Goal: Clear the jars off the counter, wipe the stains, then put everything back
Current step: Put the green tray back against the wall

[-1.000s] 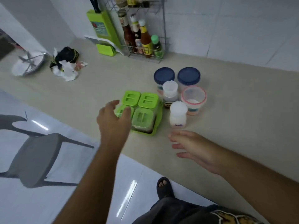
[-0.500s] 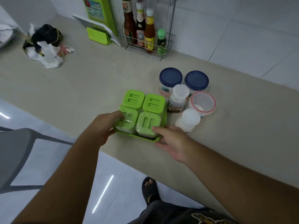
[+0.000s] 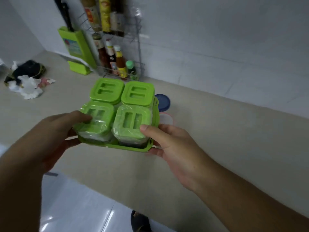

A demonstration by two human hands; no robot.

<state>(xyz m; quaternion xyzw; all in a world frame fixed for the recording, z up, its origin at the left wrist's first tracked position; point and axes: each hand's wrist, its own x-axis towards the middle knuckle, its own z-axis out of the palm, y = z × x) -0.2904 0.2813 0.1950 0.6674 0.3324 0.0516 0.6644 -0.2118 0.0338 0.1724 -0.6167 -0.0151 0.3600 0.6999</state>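
A green tray (image 3: 128, 147) carrying several square green-lidded jars (image 3: 138, 94) is lifted off the beige counter (image 3: 225, 131). My left hand (image 3: 56, 129) grips its left side, thumb on the near-left jar. My right hand (image 3: 168, 143) holds the right front corner, thumb on the near-right jar. Behind the tray, a blue-lidded jar (image 3: 163, 102) and a red-rimmed clear container (image 3: 166, 118) peek out; the other small jars are hidden by the tray.
A wire rack of sauce bottles (image 3: 117, 64) and a green knife block (image 3: 76, 51) stand against the back wall. Crumpled paper and a dark cloth (image 3: 26, 79) lie at far left. The counter edge runs diagonally; white floor tiles (image 3: 75, 206) below.
Both hands closed on the green tray and lifted it off the counter toward me; it now covers most of the jars behind it.
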